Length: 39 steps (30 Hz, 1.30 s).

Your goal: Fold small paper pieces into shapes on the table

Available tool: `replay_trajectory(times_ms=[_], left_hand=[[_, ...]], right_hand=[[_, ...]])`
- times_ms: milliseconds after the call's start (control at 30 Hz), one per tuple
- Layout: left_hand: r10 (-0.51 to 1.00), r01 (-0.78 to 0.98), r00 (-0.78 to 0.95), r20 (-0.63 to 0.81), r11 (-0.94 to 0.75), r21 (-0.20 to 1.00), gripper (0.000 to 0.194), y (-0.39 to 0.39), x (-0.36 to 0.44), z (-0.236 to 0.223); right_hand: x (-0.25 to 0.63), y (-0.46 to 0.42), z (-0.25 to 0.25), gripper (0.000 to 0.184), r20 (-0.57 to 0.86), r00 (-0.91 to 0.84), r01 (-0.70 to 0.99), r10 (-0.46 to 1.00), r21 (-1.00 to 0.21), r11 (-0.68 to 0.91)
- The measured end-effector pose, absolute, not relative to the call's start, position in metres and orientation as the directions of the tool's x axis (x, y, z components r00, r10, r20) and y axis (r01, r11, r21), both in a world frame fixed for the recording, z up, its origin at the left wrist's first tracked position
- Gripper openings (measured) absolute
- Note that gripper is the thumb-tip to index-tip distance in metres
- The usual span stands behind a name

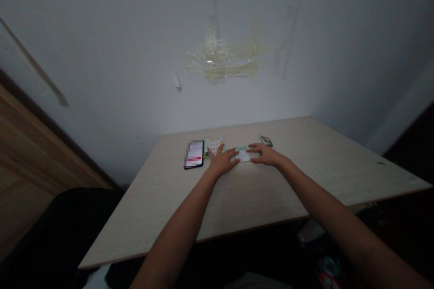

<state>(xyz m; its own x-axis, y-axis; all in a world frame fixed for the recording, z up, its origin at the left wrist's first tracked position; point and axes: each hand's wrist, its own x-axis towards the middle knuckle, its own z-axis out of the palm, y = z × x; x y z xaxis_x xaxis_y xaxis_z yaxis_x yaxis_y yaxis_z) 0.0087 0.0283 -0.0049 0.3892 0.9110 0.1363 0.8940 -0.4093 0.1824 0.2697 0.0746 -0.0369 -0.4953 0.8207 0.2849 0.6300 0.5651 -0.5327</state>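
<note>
A small white card with a green band [242,155] sits low over the table between my two hands. On its left edge are the thumb and forefinger of my left hand [222,161]; the other fingers are spread toward a printed colourful sheet [213,144]. My right hand [267,154] has its thumb and forefinger at the card's right edge, so both hands grip it from the sides. Whether the card touches the tabletop I cannot tell. Just behind my right hand lies a small stack of cards [266,140].
A smartphone [194,154] with a lit, partly blurred screen lies left of the sheet. The pale wooden table [264,198] meets a grey wall [135,54] bearing old yellowed tape [224,63]. A dark chair-like shape [74,221] stands at the left.
</note>
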Motion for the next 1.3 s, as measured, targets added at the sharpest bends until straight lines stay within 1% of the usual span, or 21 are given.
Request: replay_trajectory(times_ms=[133, 233, 333, 400, 567, 800, 1100, 1300], left_hand=[[0.908, 0.891, 0.386, 0.164, -0.413, 0.187, 0.048, 0.028, 0.010, -0.008], [0.909, 0.895, 0.377, 0.179, -0.407, 0.183, 0.047, 0.027, 0.009, -0.008], [0.910, 0.898, 0.370, 0.185, -0.401, 0.178, 0.046, 0.026, 0.007, -0.008], [0.908, 0.898, 0.373, 0.192, -0.405, 0.171, 0.046, 0.025, 0.006, -0.007], [0.906, 0.897, 0.372, 0.202, -0.406, 0.171, 0.046, 0.024, 0.004, -0.007], [0.919, 0.908, 0.362, 0.155, -0.386, 0.166, 0.050, 0.024, 0.005, -0.005], [0.915, 0.896, 0.373, 0.153, -0.398, 0.197, 0.050, 0.024, 0.004, -0.003], [0.920, 0.902, 0.363, 0.146, -0.387, 0.193, 0.050, 0.026, 0.004, -0.004]], right_hand=[[0.272, 0.074, -0.042, 0.045, 0.337, -0.486, 0.585, 0.806, -0.561, 0.586], [0.271, 0.073, -0.042, 0.035, 0.365, -0.476, 0.555, 0.800, -0.581, 0.595], [0.268, 0.072, -0.039, 0.021, 0.384, -0.484, 0.542, 0.787, -0.575, 0.614], [0.265, 0.070, -0.037, 0.018, 0.397, -0.495, 0.532, 0.773, -0.565, 0.631], [0.263, 0.068, -0.034, 0.016, 0.396, -0.489, 0.541, 0.777, -0.561, 0.626], [0.261, 0.076, -0.042, 0.017, 0.435, -0.446, 0.581, 0.782, -0.524, 0.623], [0.248, 0.080, -0.037, 0.021, 0.416, -0.356, 0.746, 0.837, -0.413, 0.523], [0.238, 0.077, -0.029, 0.024, 0.406, -0.304, 0.812, 0.862, -0.363, 0.457]])
